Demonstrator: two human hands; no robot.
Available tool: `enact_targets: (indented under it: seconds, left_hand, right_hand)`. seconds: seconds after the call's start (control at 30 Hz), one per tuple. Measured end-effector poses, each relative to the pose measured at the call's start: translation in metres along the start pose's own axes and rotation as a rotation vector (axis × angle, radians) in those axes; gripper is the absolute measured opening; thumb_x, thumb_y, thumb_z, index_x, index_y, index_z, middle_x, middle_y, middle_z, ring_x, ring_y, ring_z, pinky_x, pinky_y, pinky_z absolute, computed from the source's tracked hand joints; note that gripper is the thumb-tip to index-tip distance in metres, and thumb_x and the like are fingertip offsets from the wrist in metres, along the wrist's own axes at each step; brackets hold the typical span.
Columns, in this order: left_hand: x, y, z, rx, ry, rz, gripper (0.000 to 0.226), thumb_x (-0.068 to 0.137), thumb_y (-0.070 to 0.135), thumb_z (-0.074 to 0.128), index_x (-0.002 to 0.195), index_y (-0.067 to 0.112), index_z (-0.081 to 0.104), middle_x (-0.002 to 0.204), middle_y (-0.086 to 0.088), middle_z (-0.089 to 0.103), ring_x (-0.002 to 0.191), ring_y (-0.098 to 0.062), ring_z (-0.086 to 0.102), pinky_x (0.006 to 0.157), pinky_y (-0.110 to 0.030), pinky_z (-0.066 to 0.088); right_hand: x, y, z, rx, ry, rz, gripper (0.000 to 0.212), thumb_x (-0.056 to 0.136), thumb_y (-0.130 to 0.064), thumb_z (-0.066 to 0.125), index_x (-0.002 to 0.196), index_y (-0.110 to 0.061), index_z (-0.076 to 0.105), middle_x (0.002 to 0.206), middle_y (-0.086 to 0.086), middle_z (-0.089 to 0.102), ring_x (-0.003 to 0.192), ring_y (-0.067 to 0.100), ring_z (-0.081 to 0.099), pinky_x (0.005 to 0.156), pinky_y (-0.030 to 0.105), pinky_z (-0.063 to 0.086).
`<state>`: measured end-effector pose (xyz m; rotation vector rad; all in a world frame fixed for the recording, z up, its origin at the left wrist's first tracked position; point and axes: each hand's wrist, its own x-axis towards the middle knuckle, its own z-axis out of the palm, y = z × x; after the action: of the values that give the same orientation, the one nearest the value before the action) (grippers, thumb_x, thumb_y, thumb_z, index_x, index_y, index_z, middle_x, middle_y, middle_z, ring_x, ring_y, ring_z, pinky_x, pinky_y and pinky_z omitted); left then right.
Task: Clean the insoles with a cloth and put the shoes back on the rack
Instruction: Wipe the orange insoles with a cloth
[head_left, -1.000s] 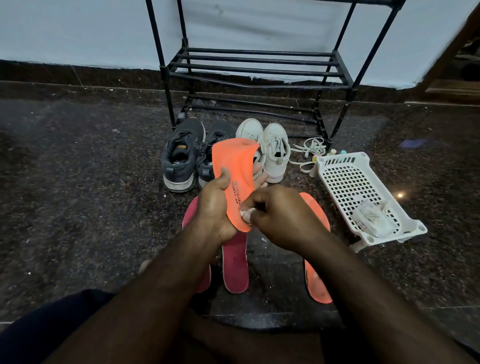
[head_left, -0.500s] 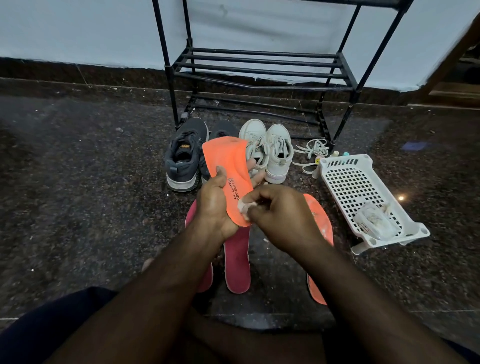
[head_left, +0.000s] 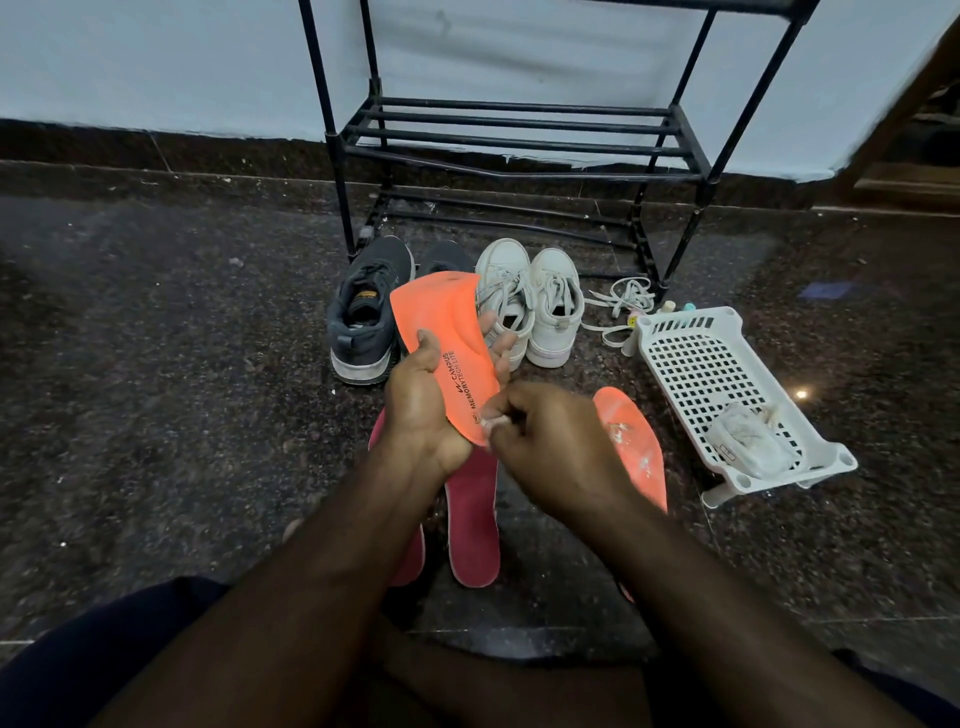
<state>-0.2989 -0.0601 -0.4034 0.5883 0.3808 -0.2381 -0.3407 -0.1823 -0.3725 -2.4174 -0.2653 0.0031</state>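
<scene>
Floor (head_left: 156, 415): dark speckled stone, everything's sitting on it, the person is down low in front of the rack.
Wall (head_left: 156, 62): pale, with a dark skirting strip along the bottom.
Shoe rack (head_left: 519, 150): black metal tube frame against the wall, bar shelves, no shoes on the shelves you can see.
White basket (head_left: 675, 332): perforated plastic tray off to the right of the rack, tipped a bit, with a crumpled whitish bundle (head_left: 748, 447) in its near end. Can't tell what the bundle is.
Dark sneakers (head_left: 363, 322): pair on the floor right in front of the rack, left side; the right one is mostly hidden behind the held insole.
White sneakers (head_left: 550, 306): pair just beside the dark ones, laces loose.
Loose laces (head_left: 618, 306): pale tangle on the floor between the white sneakers and the basket.
Red insoles (head_left: 472, 519): two lying flat on the floor under the forearms, side by side.
Second orange insole (head_left: 634, 441): flat on the floor to the right of the red ones, whitish marks on it, partly under the right wrist.
Orange insole (head_left: 447, 332): the one being worked on, held up off the floor, toe pointing toward the rack, printed side up.
Left hand (head_left: 421, 410): wrapped round the heel half of the orange insole, thumb on top, fingers poking out on the far edge.
Right hand (head_left: 550, 441): fingers curled tight on a small white cloth (head_left: 491, 415), pressing it on the heel end of the insole. Only a sliver of cloth shows.
</scene>
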Motion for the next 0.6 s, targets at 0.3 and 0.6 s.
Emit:
enact_targets:
  seconds: [0.3,0.6]
  left_hand:
    - [-0.0004,-0.0022,0.0031,0.003,-0.005,-0.022,0.066,0.106,0.053,0.022,0.122,0.006,0.066,0.1,-0.013,0.074,0.077,-0.022,0.068,0.068,-0.031,0.059]
    - [-0.0004,-0.0022,0.0016,0.025,-0.012,-0.043,0.066,0.106,0.055,0.023,0.117,0.009,0.069,0.097,-0.011,0.072,0.08,-0.022,0.069,0.071,-0.032,0.056]
  right_hand:
    - [0.0038,0.0015,-0.0019,0.074,0.116,-0.014,0.015,0.08,-0.009,0.068,0.089,-0.019,0.075,0.087,-0.007,0.072,0.078,0.01,0.065,0.075,0.028,0.052]
    - [0.0041,0.0004,-0.0033,0.167,0.059,-0.015,0.017,0.079,-0.006,0.069,0.085,-0.021,0.074,0.076,-0.01,0.07,0.07,0.003,0.062,0.069,0.023,0.05]
